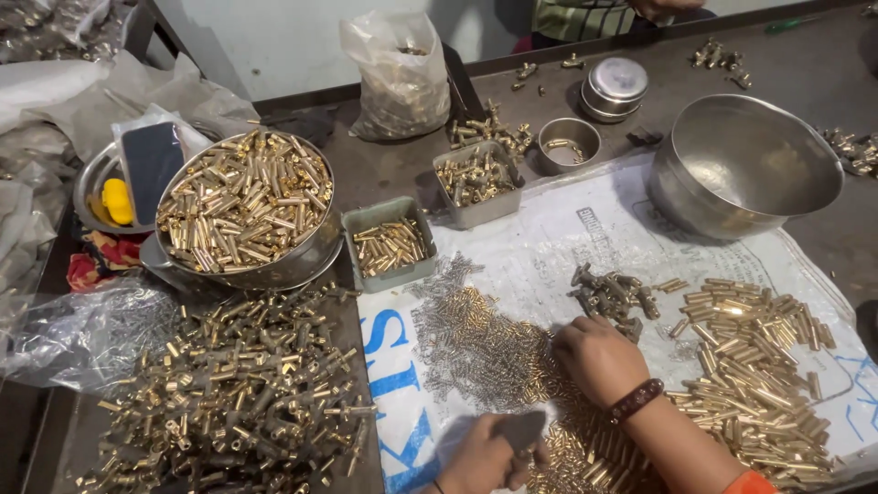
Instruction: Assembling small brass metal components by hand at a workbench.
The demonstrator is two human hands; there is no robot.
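right hand (596, 359): bare; dark beaded band at the wrist; orange sleeve edge further up
left hand (483, 457): bare; thin dark wrist thread

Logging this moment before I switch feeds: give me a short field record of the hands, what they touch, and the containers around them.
left hand: grips a dark flat piece
right hand: fingers down in small brass parts on the white sheet
right of it: heap of brass tubes
full bowl: brass tubes, upper left
empty steel bowl: upper right
small trays: hold brass pieces
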